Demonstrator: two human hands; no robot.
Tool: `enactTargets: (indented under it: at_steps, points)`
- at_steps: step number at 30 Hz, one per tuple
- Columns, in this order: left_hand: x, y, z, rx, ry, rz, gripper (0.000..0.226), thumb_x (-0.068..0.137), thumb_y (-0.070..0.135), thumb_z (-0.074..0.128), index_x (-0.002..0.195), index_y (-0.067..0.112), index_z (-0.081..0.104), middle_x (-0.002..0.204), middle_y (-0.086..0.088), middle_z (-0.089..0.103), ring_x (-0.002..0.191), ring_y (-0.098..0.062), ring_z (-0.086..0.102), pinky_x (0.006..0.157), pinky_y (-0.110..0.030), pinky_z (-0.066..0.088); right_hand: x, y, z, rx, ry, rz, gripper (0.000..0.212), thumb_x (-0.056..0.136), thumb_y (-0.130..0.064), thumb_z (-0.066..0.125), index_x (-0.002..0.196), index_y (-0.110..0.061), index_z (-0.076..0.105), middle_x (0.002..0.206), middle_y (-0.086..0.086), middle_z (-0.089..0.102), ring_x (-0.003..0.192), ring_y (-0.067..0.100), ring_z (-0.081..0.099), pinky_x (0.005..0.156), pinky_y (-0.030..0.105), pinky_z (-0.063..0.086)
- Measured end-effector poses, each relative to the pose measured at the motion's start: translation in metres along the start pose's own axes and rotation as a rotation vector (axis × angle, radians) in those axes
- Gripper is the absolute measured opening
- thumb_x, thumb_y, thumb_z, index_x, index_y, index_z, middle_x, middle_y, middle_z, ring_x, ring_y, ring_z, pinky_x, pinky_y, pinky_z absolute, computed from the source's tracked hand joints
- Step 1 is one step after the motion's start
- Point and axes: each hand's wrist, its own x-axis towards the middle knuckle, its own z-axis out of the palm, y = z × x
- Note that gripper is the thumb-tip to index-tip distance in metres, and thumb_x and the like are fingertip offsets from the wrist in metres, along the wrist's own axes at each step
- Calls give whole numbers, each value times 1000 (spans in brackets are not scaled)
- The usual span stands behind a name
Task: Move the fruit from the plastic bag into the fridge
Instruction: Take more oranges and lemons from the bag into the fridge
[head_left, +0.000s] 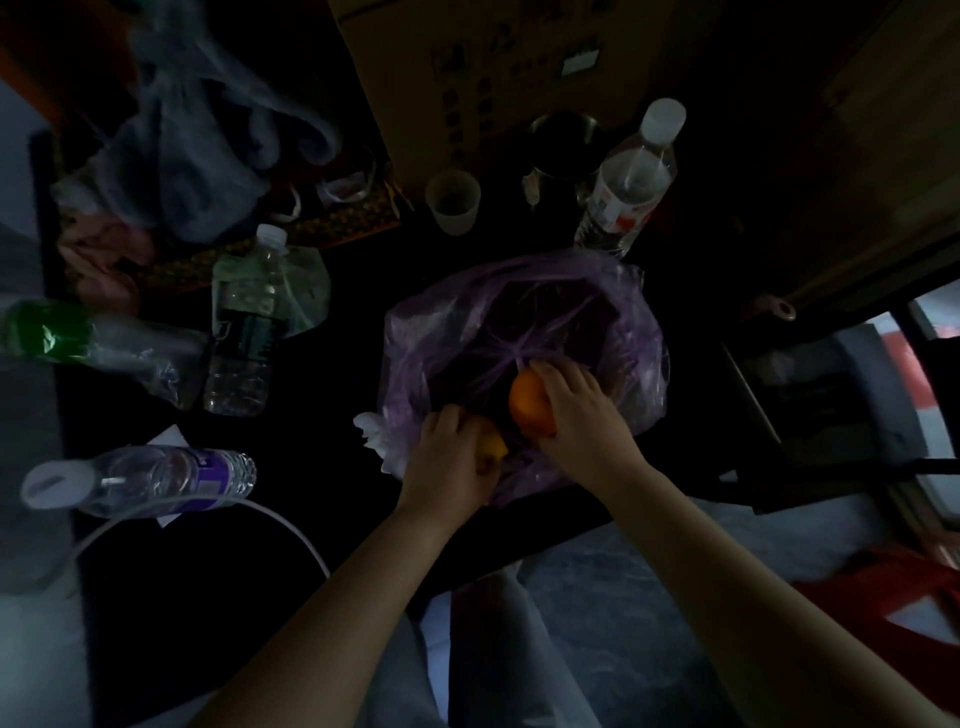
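Already both hands are down at the mouth of the purple plastic bag (524, 332), which lies slumped and open on the dark surface (332, 415). The right hand (576, 410) has its fingers (545, 371) curled over the top and far side of an orange (527, 402), closed on it from above. The left hand (452, 457) is closed round a second, paler yellow-orange fruit (492, 446) at the bag's near edge, most of it hidden under the palm.

Both fruits look round, firm and smooth-skinned, about a handful each, so a wrap of the fingers round the widest part should hold; light enough for one hand apiece, I judge. A waxy peel can slip if pinched only at the top, and hard squeezing would bruise.

The bag is thin, limp film and will probably drag up with the fruit if caught between fingers and peel. Whether more fruit lies deeper in the bag cannot be told in this dim light. No fridge is in view.
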Motion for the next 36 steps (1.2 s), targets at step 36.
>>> enactTargets:
  at_steps: [36]
  points:
    - [-123, -9, -130, -383, 150, 634, 60, 77, 15, 73, 132, 18, 50, 121, -2, 45, 111, -17, 48, 88, -29, 48, -187, -170, -19, 44, 692, 389, 71, 76, -28, 73, 139, -18, 39, 141, 6, 38, 126, 30, 40, 91, 38, 42]
